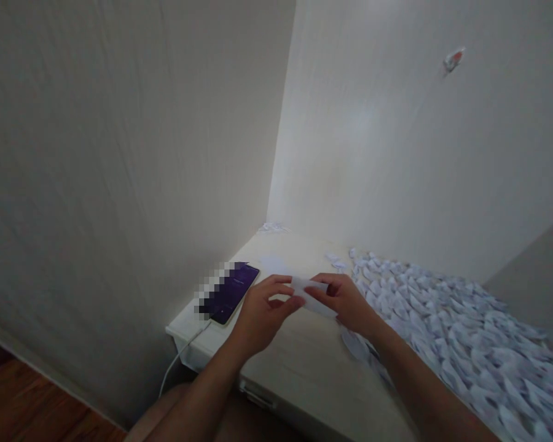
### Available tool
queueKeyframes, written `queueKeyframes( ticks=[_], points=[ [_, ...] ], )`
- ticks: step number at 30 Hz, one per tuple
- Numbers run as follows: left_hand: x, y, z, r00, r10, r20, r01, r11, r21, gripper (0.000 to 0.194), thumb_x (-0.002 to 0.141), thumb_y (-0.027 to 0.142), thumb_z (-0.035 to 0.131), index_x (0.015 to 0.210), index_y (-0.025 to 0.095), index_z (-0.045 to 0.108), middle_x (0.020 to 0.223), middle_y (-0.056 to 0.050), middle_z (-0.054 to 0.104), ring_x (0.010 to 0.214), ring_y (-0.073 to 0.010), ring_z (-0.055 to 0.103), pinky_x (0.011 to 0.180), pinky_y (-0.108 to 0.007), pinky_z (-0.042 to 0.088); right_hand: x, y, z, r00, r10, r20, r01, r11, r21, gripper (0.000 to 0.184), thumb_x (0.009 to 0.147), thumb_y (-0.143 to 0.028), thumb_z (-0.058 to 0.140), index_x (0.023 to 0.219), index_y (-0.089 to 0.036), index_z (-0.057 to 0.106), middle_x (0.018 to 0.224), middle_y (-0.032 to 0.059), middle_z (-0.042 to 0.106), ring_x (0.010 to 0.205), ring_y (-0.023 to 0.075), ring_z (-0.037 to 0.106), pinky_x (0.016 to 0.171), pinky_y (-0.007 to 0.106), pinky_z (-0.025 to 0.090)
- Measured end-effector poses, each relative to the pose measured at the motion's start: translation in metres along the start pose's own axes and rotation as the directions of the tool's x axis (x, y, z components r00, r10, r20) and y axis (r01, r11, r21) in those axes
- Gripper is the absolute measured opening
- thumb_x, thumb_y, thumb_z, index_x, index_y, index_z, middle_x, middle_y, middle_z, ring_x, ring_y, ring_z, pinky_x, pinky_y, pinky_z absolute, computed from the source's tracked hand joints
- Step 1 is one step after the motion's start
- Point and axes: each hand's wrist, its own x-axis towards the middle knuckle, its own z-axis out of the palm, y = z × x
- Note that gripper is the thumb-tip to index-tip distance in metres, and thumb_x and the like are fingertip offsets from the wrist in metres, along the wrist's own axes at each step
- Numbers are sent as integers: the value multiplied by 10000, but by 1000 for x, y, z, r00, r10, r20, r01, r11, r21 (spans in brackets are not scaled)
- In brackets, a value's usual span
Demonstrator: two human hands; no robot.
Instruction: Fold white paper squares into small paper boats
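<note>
From my end: L hand (265,310) & R hand (350,302) both grip a thin, flat white papery strip (314,303), lower ctr; curled, leaf-like white pieces (461,325) heap lower R, smooth pale bench (299,356).

A thin white slip (299,284) is held at its left end by the left hand (268,310) and at its right by the right hand (349,301), above a pale tabletop (299,368). The right side is covered by a broad heap of whitish pieces (442,325). At the left edge a dark-screened phone (234,293) is laid, with a white cable (177,359) attached at its near end.
</note>
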Motion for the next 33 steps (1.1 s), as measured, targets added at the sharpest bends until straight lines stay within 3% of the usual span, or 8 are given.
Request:
queueKeyframes(
  ticks=[4,8,10,13,20,28,33],
  points=[
    [6,-3,5,997,-56,-46,52,995,-84,158,793,341,792,804,184,794,1012,-93,736,877,-209,706,719,-318,646,-6,9,5,998,6,-69,9,979,205,347,831,-534,711,929,-203,744,754,28,689,624,161,617,543,273,496],
    [6,-7,5,988,-112,-108,96,985,-142,211,777,348,810,848,152,778,906,-80,757,797,-209,722,679,-333,656,-13,12,8,993,7,-118,41,915,402,528,829,-607,690,1212,-248,628,999,64,716,739,186,686,628,345,592],
    [5,-9,5,982,-131,-139,108,982,-157,240,758,350,824,863,142,766,909,-81,760,799,-217,728,670,-338,658,-13,13,10,988,4,-154,56,922,383,524,776,-548,773,1176,-242,626,999,61,723,728,176,688,608,322,586],
    [4,-11,5,975,-139,-175,106,977,-185,298,727,340,846,921,138,745,930,-78,748,805,-213,726,668,-341,660,-12,16,16,973,-7,-231,77,952,297,434,721,-423,848,1058,-224,658,790,5,709,668,156,666,591,287,562],
    [2,-11,4,977,-140,-158,110,978,-180,561,723,306,848,1241,172,680,954,-37,651,759,-147,677,660,-345,674,-12,20,21,961,-58,-270,116,971,207,248,749,-367,819,921,-220,718,662,-24,671,559,125,609,548,272,525],
    [2,-7,-2,990,-123,-67,116,988,-97,574,708,304,854,1247,188,696,1031,-77,689,802,-180,702,661,-343,674,-14,16,18,961,-76,-266,115,984,135,214,765,-371,797,919,-229,754,571,-46,604,485,112,534,495,264,483],
    [2,-5,-4,989,-129,-78,121,988,-94,488,699,299,856,1153,170,732,910,-52,704,749,-177,706,650,-361,682,-16,13,20,970,-82,-228,113,986,126,216,788,-370,772,958,-236,772,683,-4,691,526,124,583,499,265,487]
  ],
)
